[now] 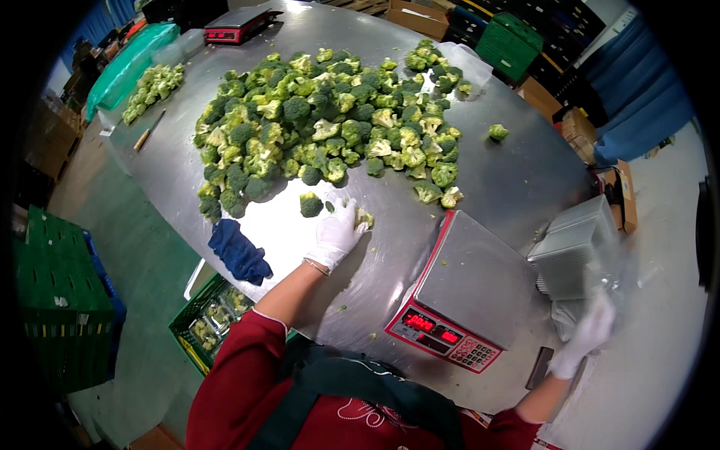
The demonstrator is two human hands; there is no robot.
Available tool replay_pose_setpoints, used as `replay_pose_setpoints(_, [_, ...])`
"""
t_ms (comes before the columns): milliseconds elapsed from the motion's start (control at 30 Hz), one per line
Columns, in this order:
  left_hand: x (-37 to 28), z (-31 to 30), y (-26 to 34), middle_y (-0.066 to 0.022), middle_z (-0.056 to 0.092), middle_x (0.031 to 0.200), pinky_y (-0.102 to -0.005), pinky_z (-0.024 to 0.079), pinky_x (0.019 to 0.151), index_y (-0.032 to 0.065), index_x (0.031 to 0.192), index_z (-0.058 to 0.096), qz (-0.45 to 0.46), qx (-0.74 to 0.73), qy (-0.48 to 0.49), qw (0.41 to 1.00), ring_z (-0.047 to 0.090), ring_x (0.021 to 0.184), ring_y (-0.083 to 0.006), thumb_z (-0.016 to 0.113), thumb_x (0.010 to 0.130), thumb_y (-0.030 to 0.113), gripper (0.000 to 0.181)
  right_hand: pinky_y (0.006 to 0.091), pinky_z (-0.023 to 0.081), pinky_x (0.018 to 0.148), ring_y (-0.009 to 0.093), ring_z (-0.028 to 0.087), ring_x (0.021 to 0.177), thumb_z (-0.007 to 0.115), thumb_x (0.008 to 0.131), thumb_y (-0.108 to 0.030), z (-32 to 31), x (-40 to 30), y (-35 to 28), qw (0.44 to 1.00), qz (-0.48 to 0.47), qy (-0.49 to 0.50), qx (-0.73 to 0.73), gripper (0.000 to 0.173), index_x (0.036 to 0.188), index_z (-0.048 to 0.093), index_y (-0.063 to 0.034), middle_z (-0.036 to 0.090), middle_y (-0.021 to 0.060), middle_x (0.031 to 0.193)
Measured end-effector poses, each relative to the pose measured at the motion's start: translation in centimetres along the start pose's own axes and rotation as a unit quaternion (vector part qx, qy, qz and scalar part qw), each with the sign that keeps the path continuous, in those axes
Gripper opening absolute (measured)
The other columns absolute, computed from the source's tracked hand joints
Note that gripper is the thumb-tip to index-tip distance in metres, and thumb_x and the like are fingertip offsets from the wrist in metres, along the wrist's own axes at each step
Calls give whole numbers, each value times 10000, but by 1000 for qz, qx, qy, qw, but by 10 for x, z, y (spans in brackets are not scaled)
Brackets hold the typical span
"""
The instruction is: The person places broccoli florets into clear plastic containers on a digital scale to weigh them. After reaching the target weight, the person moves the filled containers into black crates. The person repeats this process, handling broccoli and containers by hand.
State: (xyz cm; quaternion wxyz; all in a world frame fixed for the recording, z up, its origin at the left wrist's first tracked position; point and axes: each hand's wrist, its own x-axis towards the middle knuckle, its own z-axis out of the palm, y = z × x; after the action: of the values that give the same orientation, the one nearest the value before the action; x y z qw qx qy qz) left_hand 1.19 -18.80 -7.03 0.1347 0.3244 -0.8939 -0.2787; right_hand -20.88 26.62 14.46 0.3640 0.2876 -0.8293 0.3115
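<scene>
My left hand (336, 235), in a white glove, rests low over the metal table with a broccoli floret (365, 217) between thumb and fingers. Another floret (310, 205) lies just left of it. Beyond both spreads a large heap of cut broccoli florets (320, 121). My right hand (590, 326), also gloved, is blurred by motion at the right edge, beside a stack of clear plastic containers (579, 242). Clear plastic shows at its fingertips; whether they grip it is hard to see. Between my hands stands a red digital scale (469, 275) with its plate bare and display lit.
A crumpled blue cloth (240, 251) lies by the table's left edge, and a knife (149, 132) farther up. A green crate (194, 332) with packed broccoli sits below. At the back are a second scale (239, 25) and a pile of pale trimmings (154, 90).
</scene>
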Motion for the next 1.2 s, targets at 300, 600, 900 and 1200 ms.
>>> replay_pose_setpoints(300, [7,11,-7,-226,512,1174,-522,526,615,48,1154,486,74,32,-74,994,652,761,-425,659,842,232,402,412,458,821,279,611,931,754,837,-199,18,-140,-110,943,-100,-312,-53,258,1051,671,-80,692,91,1070])
replay_pose_setpoints(600, [64,14,-1,-81,648,1028,-312,582,650,79,1240,551,-175,-740,-261,595,687,855,-239,625,935,207,339,423,396,1091,303,482,1332,761,821,-272,100,19,-155,907,-39,-405,109,660,1396,527,-49,525,149,1420])
replay_pose_setpoints(900, [101,58,44,-178,593,1202,-696,450,999,84,1167,569,-351,-851,-238,311,533,1170,-511,587,913,169,268,415,259,1181,354,235,1480,682,848,-607,436,67,-81,814,273,-469,209,932,1538,334,-86,250,233,1587])
replay_pose_setpoints(1200, [132,54,53,-182,159,1592,-763,294,1033,260,1544,243,-369,-859,-229,272,148,1400,-581,582,919,595,785,416,347,1117,342,436,1291,762,811,-526,463,23,-119,796,315,-483,186,623,1287,596,-160,426,198,1367])
